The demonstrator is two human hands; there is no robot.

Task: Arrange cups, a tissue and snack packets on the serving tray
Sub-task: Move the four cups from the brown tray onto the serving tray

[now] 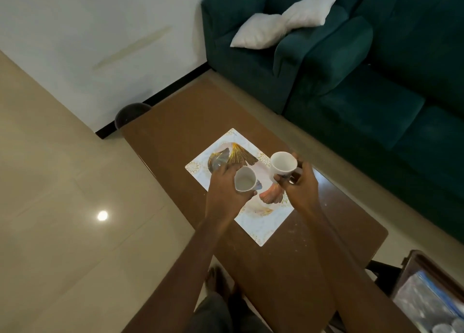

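A flat white serving tray [261,227] with gold and pink leaf patterns lies on the brown coffee table [288,270]. My left hand [223,194] holds a small white cup [244,179] above the tray's middle, its mouth tilted toward me. My right hand [298,187] grips a second white cup [282,164] by its base and handle, above the tray's right edge. Both cups look empty. No tissue or snack packets are in view.
A dark green sofa [364,81] with two white cushions [283,23] runs along the table's far side. A dark round bin [130,114] stands at the table's far left corner. A wooden-framed box [431,297] sits at the lower right. My bare foot [218,280] is on the tiled floor.
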